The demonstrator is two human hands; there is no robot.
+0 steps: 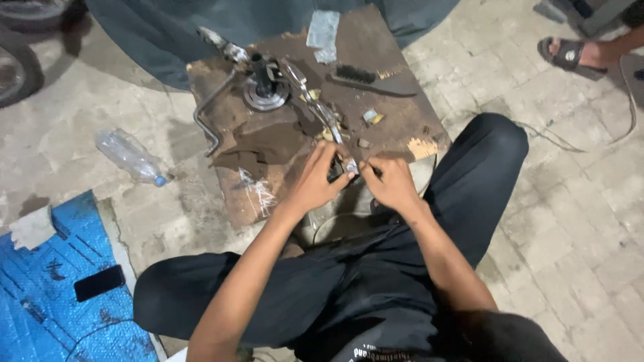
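My left hand (pixel 315 179) and right hand (pixel 389 181) both pinch a small dark part (pixel 343 169) at the board (pixel 396 121) edge; I should grip firmly, steadying against the wood.

1. The small dark part (pixel 343 169) at the near edge of the wooden board (pixel 402 117) is mostly hidden between the left hand (pixel 315 181) and right hand (pixel 392 184).
2. Left of the board, a tyre (pixel 17 67) is cut off by the frame.
3. Right of the board, a sandalled foot (pixel 570 53) is cropped.
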